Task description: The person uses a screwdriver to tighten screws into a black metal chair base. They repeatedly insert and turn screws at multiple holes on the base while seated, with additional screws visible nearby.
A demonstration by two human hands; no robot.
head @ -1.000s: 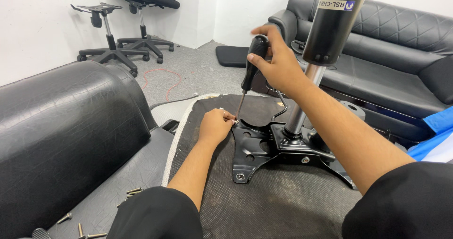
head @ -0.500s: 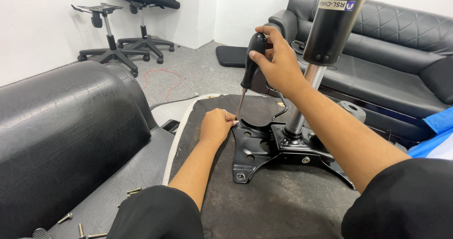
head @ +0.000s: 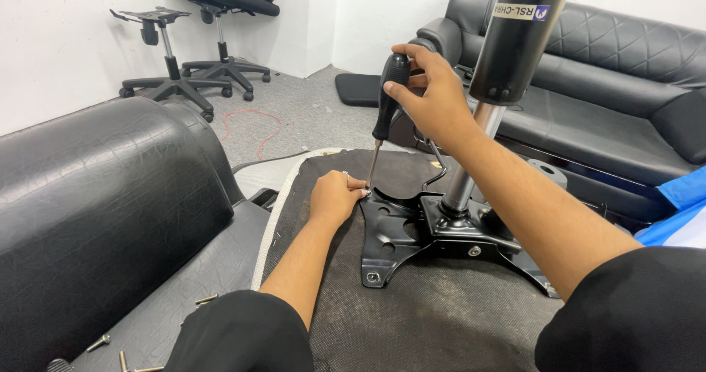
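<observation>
Black-handled screwdriver gripped upright in right hand; left hand pinches screw at plate; keeping it vertical looks wise.

Over the last second your right hand has turned a little on the black handle of the screwdriver, fingers regripping near its top, while the tool has stayed nearly upright with its tip at the same spot.
</observation>
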